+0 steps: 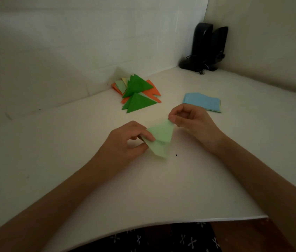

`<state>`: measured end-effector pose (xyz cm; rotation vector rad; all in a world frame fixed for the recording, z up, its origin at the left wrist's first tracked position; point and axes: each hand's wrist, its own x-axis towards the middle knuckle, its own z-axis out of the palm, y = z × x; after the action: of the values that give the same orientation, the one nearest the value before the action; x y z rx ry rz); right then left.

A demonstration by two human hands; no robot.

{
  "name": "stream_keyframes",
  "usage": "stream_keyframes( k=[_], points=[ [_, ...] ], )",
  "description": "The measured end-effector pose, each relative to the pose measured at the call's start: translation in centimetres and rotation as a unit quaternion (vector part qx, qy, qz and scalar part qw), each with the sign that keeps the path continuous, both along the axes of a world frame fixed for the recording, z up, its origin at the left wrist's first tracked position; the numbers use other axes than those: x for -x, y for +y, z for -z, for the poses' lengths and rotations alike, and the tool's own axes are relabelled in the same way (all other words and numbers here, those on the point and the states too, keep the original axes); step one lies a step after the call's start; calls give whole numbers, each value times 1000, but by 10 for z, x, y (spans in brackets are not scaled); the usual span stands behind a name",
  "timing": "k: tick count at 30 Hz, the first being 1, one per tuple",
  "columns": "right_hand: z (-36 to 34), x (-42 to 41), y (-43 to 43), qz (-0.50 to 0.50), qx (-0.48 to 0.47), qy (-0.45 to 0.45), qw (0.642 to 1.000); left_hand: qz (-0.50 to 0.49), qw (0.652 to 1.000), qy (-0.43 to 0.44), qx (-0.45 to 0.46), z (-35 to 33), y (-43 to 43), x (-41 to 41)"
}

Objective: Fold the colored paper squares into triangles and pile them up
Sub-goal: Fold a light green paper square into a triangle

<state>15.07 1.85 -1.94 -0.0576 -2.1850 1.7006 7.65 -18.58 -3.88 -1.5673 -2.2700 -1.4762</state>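
A pale green paper (160,138) lies half-folded before a pile of folded triangles (137,92) and blue squares (202,102).

Half-folded sheet (159,138) between my hands, left hand (125,142) at its left, right hand (193,120) at its far right corner. Folded pile (137,92) behind, left. Unfolded stack (202,102) behind right hand. Speakers (207,46) in far corner of worktop (89,133).

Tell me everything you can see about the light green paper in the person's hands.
The light green paper is thin, matte and partly folded, with one flap bent over along a crease across its middle. It sits just above the white table, in front of the pile. The left hand pinches its left edge and the right hand pinches its upper corner. Whether its lower tip touches the table is unclear.
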Motion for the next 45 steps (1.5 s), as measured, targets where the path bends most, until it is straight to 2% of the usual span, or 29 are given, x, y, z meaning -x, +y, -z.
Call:
stream_keyframes(
  k=[6,10,14,17,21,27,31,34,36,40,42,45],
  points=[
    [1,-1,2,24,35,-17,999,43,995,-85,-24,0,-1,-1],
    [2,-1,3,-5,50,-14,999,56,974,-210,-70,-8,-4,-2],
    [3,-1,2,-13,43,-14,999,43,961,-259,-85,-10,-1,-5],
    [3,-1,2,-15,47,-15,999,37,960,-269,-68,-8,-1,-4],
    [2,-1,0,-23,46,-12,999,-24,972,-227,-59,-8,0,-4],
    [-3,-7,-4,-64,91,-8,994,-106,962,-242,-68,-9,0,-3],
    [-1,-11,-13,-148,-22,-22,989,-133,944,-287,-96,-8,1,0],
    [3,-8,-24,-130,-115,26,984,-125,946,-285,-88,-8,2,-2],
    [4,-8,-26,-112,-135,62,983,-124,947,-282,-87,-8,1,-2],
    [9,-8,-24,-115,-216,40,969,-116,943,-296,-95,-8,1,-2],
    [12,-7,-27,-111,-236,36,965,-96,944,-300,-93,-9,1,-3],
    [10,-5,-32,-82,-193,35,977,-66,946,-305,-88,-11,1,-5]
  ],
)
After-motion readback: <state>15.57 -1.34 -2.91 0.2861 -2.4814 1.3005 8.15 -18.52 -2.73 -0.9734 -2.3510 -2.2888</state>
